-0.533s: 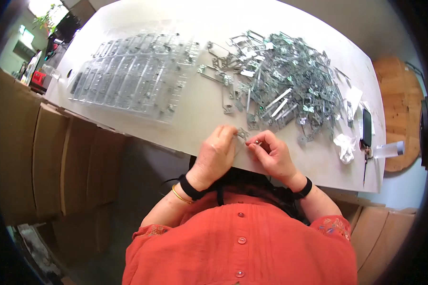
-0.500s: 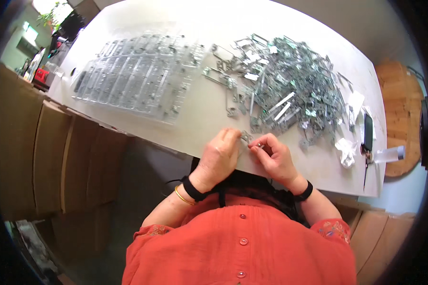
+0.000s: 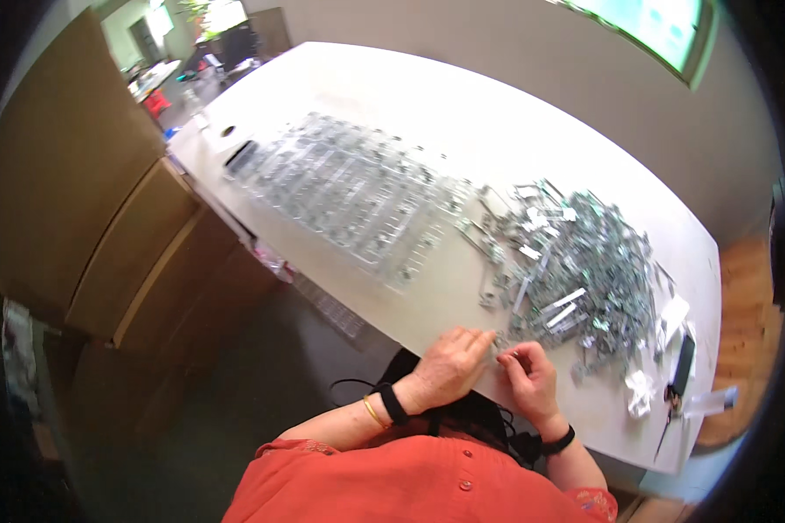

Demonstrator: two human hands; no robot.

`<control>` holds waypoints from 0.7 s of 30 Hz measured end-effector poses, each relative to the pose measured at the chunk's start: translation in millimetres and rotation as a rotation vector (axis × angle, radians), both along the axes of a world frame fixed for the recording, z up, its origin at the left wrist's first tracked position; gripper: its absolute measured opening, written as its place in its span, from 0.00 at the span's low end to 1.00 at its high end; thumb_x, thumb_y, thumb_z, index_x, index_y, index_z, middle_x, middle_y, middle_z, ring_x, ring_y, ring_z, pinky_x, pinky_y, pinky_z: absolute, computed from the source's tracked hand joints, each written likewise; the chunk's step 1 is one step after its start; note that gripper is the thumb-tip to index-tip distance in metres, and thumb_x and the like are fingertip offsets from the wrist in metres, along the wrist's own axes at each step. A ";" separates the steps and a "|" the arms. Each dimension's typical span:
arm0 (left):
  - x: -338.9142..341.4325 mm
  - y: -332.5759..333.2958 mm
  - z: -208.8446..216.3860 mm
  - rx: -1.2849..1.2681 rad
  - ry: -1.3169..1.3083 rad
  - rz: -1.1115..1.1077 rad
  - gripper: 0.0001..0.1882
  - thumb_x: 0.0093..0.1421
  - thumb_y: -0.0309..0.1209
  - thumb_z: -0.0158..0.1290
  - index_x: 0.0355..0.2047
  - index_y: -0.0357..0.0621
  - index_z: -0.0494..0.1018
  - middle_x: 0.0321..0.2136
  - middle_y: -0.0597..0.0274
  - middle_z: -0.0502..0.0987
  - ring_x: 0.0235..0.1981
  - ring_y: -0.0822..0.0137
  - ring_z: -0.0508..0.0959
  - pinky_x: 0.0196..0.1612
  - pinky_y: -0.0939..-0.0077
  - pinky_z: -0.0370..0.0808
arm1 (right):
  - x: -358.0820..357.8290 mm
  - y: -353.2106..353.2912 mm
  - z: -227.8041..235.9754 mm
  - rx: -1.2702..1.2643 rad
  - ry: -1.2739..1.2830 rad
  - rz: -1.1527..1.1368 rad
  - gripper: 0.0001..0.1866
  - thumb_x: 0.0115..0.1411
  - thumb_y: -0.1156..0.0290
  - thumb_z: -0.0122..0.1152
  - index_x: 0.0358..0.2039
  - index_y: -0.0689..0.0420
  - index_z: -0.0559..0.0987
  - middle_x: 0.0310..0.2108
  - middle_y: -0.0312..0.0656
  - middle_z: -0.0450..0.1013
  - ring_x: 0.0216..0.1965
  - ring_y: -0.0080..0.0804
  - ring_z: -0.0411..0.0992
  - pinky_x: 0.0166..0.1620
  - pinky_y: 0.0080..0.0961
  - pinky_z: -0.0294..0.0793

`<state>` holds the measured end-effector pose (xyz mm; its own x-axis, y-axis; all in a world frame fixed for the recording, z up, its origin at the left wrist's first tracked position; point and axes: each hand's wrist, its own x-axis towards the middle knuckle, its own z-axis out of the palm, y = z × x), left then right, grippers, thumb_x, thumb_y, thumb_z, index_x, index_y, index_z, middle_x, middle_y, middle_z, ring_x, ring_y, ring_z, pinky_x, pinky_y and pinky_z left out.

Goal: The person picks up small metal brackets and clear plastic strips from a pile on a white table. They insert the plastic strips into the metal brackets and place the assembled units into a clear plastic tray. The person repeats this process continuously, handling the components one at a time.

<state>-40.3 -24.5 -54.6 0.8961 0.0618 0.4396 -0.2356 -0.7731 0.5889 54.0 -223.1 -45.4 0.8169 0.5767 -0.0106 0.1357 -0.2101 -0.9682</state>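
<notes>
Our L hand (image 3: 452, 362), fingers together, holds a small grey metal bracket (image 3: 500, 341) at its fingertips, just in from the near edge of the white tabletop (image 3: 427, 309). Our R hand (image 3: 532, 379) is right beside it, thumb & forefinger pinched narrow on a tiny shiny piece (image 3: 515, 354), too small to ID. Beyond, a bit to our R, is a big heap of silvery-grey metal brackets (image 3: 597, 279); to our L, clear plastic trays w/ compartments (image 3: 371, 258). Crumpled white tissue (image 3: 641, 394) lies nr the R end.
</notes>
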 end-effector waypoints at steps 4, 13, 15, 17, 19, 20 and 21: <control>3.6 2.5 -8.2 0.014 -0.104 0.022 0.29 0.62 0.29 0.65 0.63 0.36 0.75 0.50 0.48 0.81 0.52 0.48 0.80 0.59 0.54 0.76 | -9.8 2.4 6.9 0.079 -0.021 -0.059 0.03 0.73 0.77 0.67 0.43 0.58 0.80 0.35 0.34 0.80 0.32 0.17 0.75 0.36 0.19 0.75; 0.9 8.9 -21.8 -0.168 -0.120 0.002 0.31 0.59 0.28 0.66 0.64 0.40 0.74 0.51 0.51 0.81 0.54 0.47 0.79 0.61 0.53 0.74 | -7.9 1.3 -12.5 -0.045 -0.366 -0.013 0.05 0.68 0.81 0.69 0.39 0.60 0.80 0.32 0.39 0.76 0.32 0.26 0.75 0.38 0.26 0.75; 2.2 7.5 -23.7 -0.187 -0.097 -0.006 0.32 0.58 0.28 0.67 0.64 0.40 0.73 0.51 0.49 0.81 0.56 0.45 0.78 0.62 0.52 0.73 | -5.9 -5.1 -15.3 -0.073 -0.354 0.036 0.04 0.72 0.81 0.65 0.42 0.59 0.77 0.34 0.33 0.75 0.34 0.19 0.72 0.39 0.21 0.73; 2.1 6.3 -26.2 -0.186 -0.124 0.011 0.32 0.58 0.27 0.67 0.63 0.40 0.73 0.51 0.49 0.81 0.56 0.44 0.78 0.62 0.52 0.73 | -6.2 -6.0 -17.5 -0.040 -0.351 0.038 0.04 0.73 0.80 0.65 0.43 0.59 0.77 0.34 0.32 0.75 0.34 0.19 0.71 0.40 0.20 0.73; 3.5 4.9 -28.5 -0.193 -0.149 0.018 0.30 0.58 0.26 0.65 0.62 0.40 0.74 0.50 0.48 0.81 0.55 0.43 0.78 0.62 0.51 0.73 | -6.3 -7.9 -26.1 -0.007 -0.324 0.026 0.04 0.74 0.79 0.63 0.45 0.58 0.77 0.35 0.30 0.74 0.35 0.18 0.71 0.41 0.19 0.72; 3.3 5.3 -27.9 -0.194 -0.132 0.013 0.29 0.58 0.26 0.65 0.61 0.40 0.74 0.50 0.48 0.81 0.55 0.43 0.78 0.61 0.50 0.73 | -4.8 -10.5 -30.8 -0.012 -0.313 0.032 0.04 0.75 0.79 0.63 0.45 0.58 0.77 0.35 0.30 0.74 0.35 0.18 0.71 0.41 0.19 0.72; 3.4 5.4 -27.3 -0.196 -0.114 0.009 0.29 0.58 0.26 0.64 0.61 0.40 0.74 0.50 0.48 0.80 0.55 0.42 0.78 0.61 0.50 0.73 | -2.6 -13.4 -34.1 -0.017 -0.301 0.038 0.03 0.75 0.79 0.63 0.45 0.58 0.77 0.35 0.30 0.74 0.35 0.18 0.71 0.41 0.19 0.73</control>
<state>-36.9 -19.1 -81.9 0.8402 0.1637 0.5170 -0.3029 -0.6492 0.6977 51.4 -236.5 -79.5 0.7627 0.6086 0.2187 0.4239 -0.2151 -0.8798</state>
